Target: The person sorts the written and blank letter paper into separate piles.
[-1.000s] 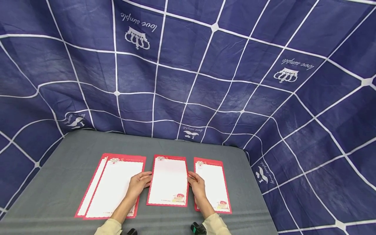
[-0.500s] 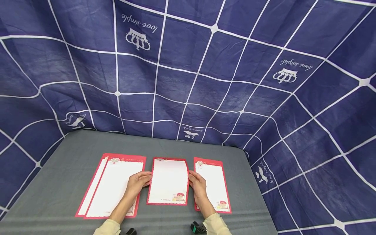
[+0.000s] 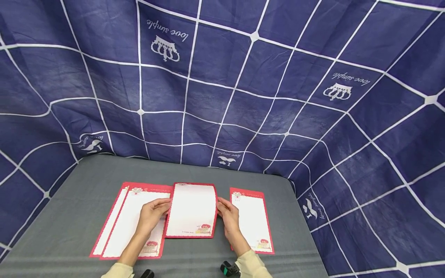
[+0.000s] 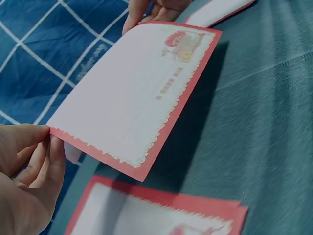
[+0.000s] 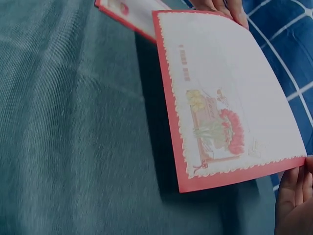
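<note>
A red-bordered sheet of paper [image 3: 191, 210], white inside with a faint printed picture near its lower right corner, is held above the table, bowed along its length. My left hand [image 3: 151, 214] pinches its left edge between thumb and fingers, as the left wrist view shows with that hand [image 4: 29, 171] at the sheet's border. On the opposite edge my right hand [image 3: 229, 216] pinches the paper [image 5: 230, 93]. The held sheet's left side overlaps the view of similar sheets [image 3: 132, 224] lying on the left. Its shadow falls on the table below.
Another red-bordered sheet [image 3: 252, 220] lies on the right, partly behind the right hand. Grey cloth covers the table [image 3: 194, 173]. A blue curtain with white lines [image 3: 222, 96] hangs behind and along the sides.
Both hands have lifted the middle sheet off the table and carried it left, toward the left-hand sheets. The paper has bowed. The sheets on either side have stayed put.
</note>
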The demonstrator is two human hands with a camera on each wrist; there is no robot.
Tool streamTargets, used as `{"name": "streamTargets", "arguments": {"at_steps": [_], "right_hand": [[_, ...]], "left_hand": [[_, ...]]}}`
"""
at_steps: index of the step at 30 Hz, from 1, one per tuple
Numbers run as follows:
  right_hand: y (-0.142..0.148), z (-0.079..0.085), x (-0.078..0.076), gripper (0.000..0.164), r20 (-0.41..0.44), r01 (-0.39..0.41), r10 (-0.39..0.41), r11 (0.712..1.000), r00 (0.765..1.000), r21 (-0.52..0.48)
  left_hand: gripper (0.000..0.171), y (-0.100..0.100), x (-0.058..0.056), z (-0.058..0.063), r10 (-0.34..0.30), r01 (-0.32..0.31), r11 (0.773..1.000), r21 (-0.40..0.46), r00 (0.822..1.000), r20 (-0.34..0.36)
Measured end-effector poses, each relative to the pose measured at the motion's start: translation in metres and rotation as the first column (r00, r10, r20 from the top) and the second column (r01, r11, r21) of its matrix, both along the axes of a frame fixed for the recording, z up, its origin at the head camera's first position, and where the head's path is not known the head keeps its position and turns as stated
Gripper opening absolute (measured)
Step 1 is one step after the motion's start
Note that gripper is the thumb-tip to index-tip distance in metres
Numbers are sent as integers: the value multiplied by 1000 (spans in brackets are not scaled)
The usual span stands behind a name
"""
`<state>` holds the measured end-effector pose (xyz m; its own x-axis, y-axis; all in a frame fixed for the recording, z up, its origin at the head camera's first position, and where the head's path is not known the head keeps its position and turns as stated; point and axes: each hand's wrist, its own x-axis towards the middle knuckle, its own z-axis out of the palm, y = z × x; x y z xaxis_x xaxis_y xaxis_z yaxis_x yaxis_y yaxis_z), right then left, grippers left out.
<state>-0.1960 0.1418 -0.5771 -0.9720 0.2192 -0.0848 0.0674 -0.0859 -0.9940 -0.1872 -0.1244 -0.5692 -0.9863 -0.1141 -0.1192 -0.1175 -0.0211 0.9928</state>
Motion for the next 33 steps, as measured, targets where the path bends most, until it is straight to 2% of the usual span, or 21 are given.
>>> {"name": "streamTargets", "arguments": {"at_steps": [9, 18, 21, 22, 28, 33], "right_hand": [[-41, 7, -6, 30, -3, -37, 37, 998, 999, -55], [-90, 6, -7, 26, -58, -80, 77, 995, 995, -66], [-106, 3, -6, 24, -54, -94, 90, 993, 994, -73], [-111, 2, -5, 24, -49, -97, 94, 992, 994, -75], [-135, -6, -1, 22, -33, -103, 102, 993, 994, -60], [-147, -14, 1, 21, -20, -90, 89, 996, 996, -22]], "left_hand": [[28, -37, 4, 19, 64, -71, 980, -185, 997, -43], [35, -85, 16, 25, 92, -108, 944, -312, 993, -68], [36, -99, 20, 24, 117, -132, 916, -380, 991, -64], [35, -102, 22, 24, 126, -142, 900, -413, 990, -65], [28, -118, 24, 15, 185, -207, 783, -587, 978, -99], [25, -126, 25, 7, 178, -201, 734, -649, 979, -101]]}}
